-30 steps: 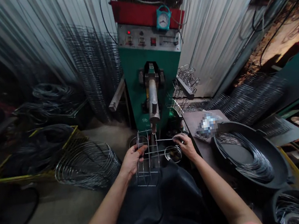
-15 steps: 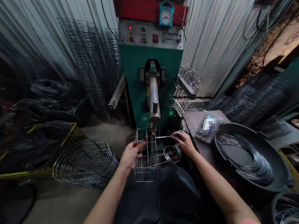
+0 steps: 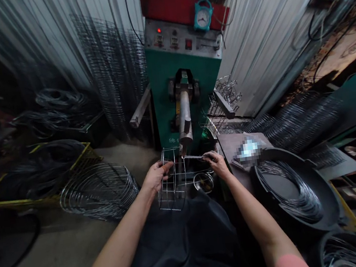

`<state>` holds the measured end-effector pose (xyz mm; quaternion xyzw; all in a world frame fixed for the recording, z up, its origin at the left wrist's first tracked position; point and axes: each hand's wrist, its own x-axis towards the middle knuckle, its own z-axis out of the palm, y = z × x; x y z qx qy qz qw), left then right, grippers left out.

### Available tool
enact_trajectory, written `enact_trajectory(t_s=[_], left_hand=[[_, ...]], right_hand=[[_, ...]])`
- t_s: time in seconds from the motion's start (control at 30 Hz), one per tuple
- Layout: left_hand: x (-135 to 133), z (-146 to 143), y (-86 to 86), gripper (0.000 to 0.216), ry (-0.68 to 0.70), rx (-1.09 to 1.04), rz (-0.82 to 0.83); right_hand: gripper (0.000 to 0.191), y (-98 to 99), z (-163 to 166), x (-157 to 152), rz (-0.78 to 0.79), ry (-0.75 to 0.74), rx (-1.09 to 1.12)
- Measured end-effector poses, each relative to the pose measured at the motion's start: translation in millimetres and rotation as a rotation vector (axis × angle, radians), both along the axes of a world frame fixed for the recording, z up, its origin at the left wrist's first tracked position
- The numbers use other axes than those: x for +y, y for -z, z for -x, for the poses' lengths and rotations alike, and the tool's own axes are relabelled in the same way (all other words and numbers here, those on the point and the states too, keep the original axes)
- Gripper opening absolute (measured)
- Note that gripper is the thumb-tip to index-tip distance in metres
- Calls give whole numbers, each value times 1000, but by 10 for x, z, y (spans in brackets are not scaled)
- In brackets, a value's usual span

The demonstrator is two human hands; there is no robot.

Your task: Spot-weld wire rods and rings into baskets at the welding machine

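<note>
My left hand point(image 3: 159, 175) is closed on the left side of a small wire rack point(image 3: 173, 191), a frame of thin crossed metal rods held over my dark apron. Between the fingers of my right hand point(image 3: 214, 162) is the end of a thin metal wire point(image 3: 194, 156). The wire's other end meets the rack's upper right part, right under the tip of a welding machine's arm point(image 3: 184, 128). A small orange glow shows at that spot. Just below the wire stands a round metal bowl point(image 3: 204, 183) with something dark in it.
The green machine point(image 3: 159, 92) rises ahead, carrying a turquoise clock point(image 3: 203, 15). Wire hoops point(image 3: 97, 193) stand on the floor at left, near a yellow crate point(image 3: 92, 152). To the right, a black basin point(image 3: 335, 204) holds coiled wire, beside a small table point(image 3: 227, 142).
The view has shifted slightly. Both hands keep their grips; the wire's end and the rack are still under the machine's tip, where an orange glow now shows.
</note>
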<state>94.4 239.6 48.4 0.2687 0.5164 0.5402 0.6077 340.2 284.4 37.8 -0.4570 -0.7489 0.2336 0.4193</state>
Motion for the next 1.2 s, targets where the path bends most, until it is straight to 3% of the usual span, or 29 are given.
enact_trajectory(t_s=[0.2,0.33,0.43,0.6,0.7,0.97,1.13,1.2], left_hand=[[37,-6,15,38,-15,-19,19],[37,-1,5,42,-24,-24,12],[29,-3,-17,47,-21,-33,-7],[-45,-32,-32,46,-51,-21,-29],[-105,-37,-24,44,-109,3,-43],[-124,-37,-19,45,-123,11,-55],[-126,-24,-2,46,-141,25,-48],[-125,-18,4,47,-151,26,-48]], right_hand=[[17,-14,17,37,3,15,-25],[18,-14,-182,-39,-55,59,-42],[24,105,-519,-222,-85,193,-19],[31,428,-945,-592,22,327,-48],[30,477,-901,-691,54,319,-127],[23,285,-420,-634,15,229,-267],[17,382,-421,-719,248,253,-551],[16,383,-434,-783,281,274,-566]])
